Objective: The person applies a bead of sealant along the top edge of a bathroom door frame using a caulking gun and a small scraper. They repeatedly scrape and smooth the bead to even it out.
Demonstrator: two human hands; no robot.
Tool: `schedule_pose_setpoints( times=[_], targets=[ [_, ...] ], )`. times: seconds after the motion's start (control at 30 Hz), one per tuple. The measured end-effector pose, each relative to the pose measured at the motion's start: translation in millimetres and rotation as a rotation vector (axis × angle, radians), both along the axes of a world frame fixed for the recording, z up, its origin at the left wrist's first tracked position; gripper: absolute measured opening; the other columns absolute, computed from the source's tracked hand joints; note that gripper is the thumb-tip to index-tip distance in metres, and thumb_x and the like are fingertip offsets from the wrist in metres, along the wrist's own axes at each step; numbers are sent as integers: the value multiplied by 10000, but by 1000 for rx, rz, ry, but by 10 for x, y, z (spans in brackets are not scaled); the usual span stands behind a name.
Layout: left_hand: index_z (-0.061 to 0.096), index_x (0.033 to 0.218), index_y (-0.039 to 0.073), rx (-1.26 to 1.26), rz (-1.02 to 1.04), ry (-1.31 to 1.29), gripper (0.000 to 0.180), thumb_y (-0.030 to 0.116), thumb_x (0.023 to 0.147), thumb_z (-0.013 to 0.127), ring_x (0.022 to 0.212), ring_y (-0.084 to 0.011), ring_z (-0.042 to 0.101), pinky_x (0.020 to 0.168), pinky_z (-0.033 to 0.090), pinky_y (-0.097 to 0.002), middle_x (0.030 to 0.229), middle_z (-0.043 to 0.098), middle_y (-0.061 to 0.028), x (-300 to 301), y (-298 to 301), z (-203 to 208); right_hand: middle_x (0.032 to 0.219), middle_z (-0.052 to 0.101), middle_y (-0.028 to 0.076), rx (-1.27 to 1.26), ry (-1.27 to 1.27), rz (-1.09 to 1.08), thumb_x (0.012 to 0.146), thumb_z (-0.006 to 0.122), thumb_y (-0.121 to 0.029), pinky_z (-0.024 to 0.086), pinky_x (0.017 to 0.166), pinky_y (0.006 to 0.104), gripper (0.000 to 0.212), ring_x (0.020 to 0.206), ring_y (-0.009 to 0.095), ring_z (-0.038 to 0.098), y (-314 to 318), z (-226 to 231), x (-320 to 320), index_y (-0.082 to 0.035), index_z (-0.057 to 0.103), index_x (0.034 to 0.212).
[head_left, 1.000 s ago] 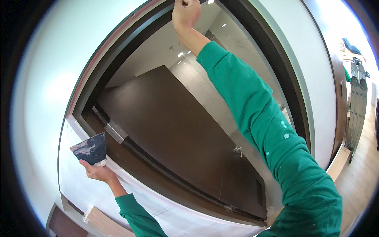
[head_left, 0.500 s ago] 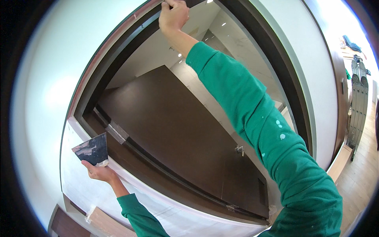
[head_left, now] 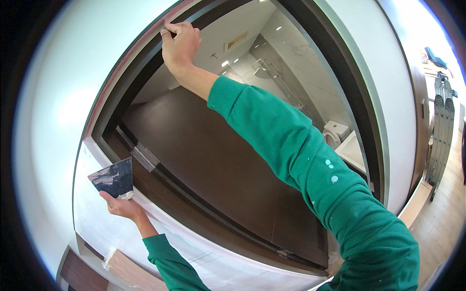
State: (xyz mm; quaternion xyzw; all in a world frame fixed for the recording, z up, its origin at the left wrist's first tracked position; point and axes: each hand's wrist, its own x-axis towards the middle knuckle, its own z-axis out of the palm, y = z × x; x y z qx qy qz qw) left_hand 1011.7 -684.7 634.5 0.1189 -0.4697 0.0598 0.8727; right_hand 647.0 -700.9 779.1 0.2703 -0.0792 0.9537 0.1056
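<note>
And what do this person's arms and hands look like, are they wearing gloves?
No gloves: the left hand and the right hand are both bare. The left sleeve and right sleeve are long, green and soft-looking, ending in matching green cuffs. The right one is wrinkled, with a few pale spots, maybe splashes of paint.

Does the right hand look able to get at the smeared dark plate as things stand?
Probably yes: the left hand holds the smeared dark plate up, face uncovered, and nothing shows between it and the right hand, though that hand, up at the door frame, would have to come down.
</note>
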Motion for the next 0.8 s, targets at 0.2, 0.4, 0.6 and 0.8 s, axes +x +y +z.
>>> schedule_pose_setpoints(
  times=[0.2,0.4,0.6,0.8],
  targets=[
    [678,1055,-137,-41,-18,18,592,443,1049,561,867,-190,648,769,525,-302,1018,703,-126,-74,42,19,1031,699,98,-187,3,40,856,733,-106,404,1005,487,161,1055,288,593,-118,-90,-565,-82,807,997],
    [685,1087,-114,-15,1,32,591,463,1036,571,925,-212,664,790,542,-309,1066,706,-133,-68,32,23,1155,685,158,-64,-121,-210,960,644,-202,484,983,407,256,1080,337,639,-9,-3,-1395,-78,769,1146],
    [687,1118,-95,8,-17,16,596,484,1022,585,969,-225,682,811,558,-308,1102,707,-133,131,-79,33,1161,684,143,14,-194,-191,945,658,-220,492,982,414,265,1099,323,638,125,101,-1593,-91,771,1147],
    [684,1012,-122,-23,13,27,593,462,1038,576,837,-181,641,740,521,-299,985,693,-119,29,-33,35,1180,683,119,56,-191,-221,934,639,-188,481,1005,419,269,1130,323,619,137,137,-1552,-118,775,1156]
  ],
)
